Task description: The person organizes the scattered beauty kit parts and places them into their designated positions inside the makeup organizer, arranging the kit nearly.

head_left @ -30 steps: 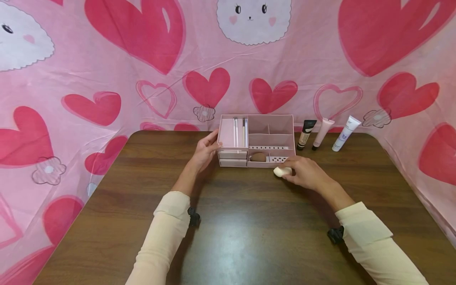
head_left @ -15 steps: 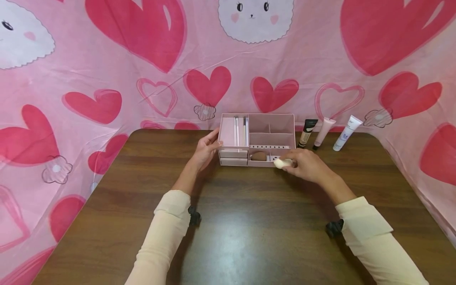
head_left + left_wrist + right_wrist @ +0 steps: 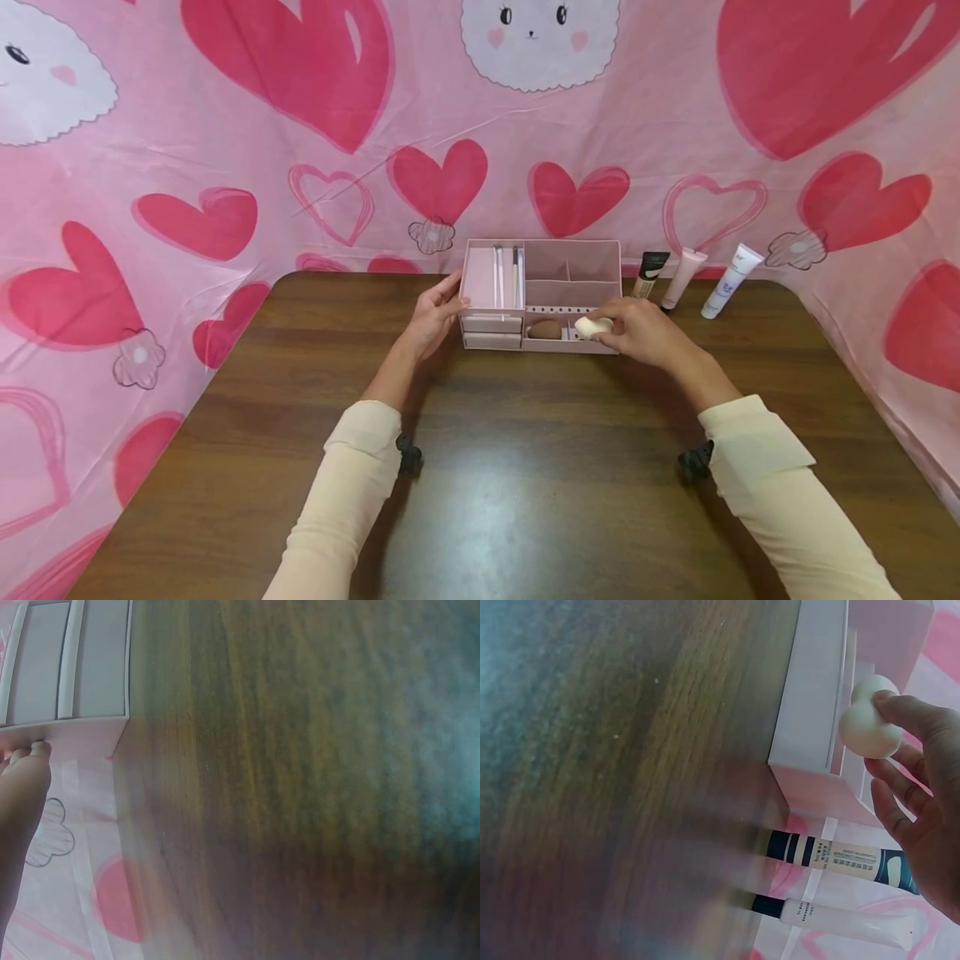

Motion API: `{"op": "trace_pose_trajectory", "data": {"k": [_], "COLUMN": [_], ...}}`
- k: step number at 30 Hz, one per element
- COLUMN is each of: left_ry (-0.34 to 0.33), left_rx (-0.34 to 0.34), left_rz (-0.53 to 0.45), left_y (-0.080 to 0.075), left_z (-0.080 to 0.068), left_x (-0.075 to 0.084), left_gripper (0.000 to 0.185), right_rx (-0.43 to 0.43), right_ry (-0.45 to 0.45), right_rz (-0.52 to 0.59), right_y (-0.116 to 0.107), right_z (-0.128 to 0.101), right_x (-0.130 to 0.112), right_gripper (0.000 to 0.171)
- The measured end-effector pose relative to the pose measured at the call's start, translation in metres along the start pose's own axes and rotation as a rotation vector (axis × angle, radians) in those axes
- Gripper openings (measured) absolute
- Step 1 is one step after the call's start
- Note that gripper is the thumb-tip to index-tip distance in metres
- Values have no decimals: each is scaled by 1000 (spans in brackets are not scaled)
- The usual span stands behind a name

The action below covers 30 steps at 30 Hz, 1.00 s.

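Observation:
A pink desktop organizer [image 3: 573, 265] with several compartments and two small drawers stands at the back of the table. My left hand [image 3: 433, 315] rests against its left side, fingers along the outer wall [image 3: 82, 735] and thumb near the top edge. Between thumb and fingers, my right hand [image 3: 647, 332] pinches a cream gourd-shaped makeup sponge [image 3: 870, 724]. That sponge is held over the front right compartment. A brown makeup sponge [image 3: 544, 331] lies in the front compartment to its left. Slim brushes [image 3: 498, 275] lie in the organizer's left top section.
Right of the organizer stand a black-capped beige tube [image 3: 840, 855], a pink tube [image 3: 682, 279] and a white tube [image 3: 732, 282]. The black-capped one is close behind my right hand. A pink heart-print cloth [image 3: 315, 108] hangs behind the wooden table [image 3: 480, 467].
My right hand has lifted the cream makeup sponge from in front of the organizer up and back over its front right compartment. The left hand has stayed at the organizer's side.

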<state>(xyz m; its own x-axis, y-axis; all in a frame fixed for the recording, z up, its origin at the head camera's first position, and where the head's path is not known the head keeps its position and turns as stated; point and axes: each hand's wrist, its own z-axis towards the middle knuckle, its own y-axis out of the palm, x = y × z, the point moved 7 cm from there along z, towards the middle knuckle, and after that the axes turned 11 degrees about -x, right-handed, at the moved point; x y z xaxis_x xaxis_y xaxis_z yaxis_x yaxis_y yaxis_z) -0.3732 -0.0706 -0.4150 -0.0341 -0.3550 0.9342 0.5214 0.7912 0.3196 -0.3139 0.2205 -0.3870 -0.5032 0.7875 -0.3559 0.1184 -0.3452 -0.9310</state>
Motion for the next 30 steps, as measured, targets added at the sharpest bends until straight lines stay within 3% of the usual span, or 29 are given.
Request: {"op": "trace_pose_trajectory", "data": {"k": [9, 30], "left_ry": [4, -14], "left_rx": [-1, 11], "left_rz": [3, 10], "left_y": [-1, 1], "left_z": [-1, -1], "left_x": [-1, 2], "left_gripper": [66, 67], "right_rx": [-49, -97], "right_ry": [47, 48], "right_rz": [19, 11], "right_y": [5, 15], "right_z": [7, 16], "right_x": [7, 15], "right_gripper": [36, 32]}}
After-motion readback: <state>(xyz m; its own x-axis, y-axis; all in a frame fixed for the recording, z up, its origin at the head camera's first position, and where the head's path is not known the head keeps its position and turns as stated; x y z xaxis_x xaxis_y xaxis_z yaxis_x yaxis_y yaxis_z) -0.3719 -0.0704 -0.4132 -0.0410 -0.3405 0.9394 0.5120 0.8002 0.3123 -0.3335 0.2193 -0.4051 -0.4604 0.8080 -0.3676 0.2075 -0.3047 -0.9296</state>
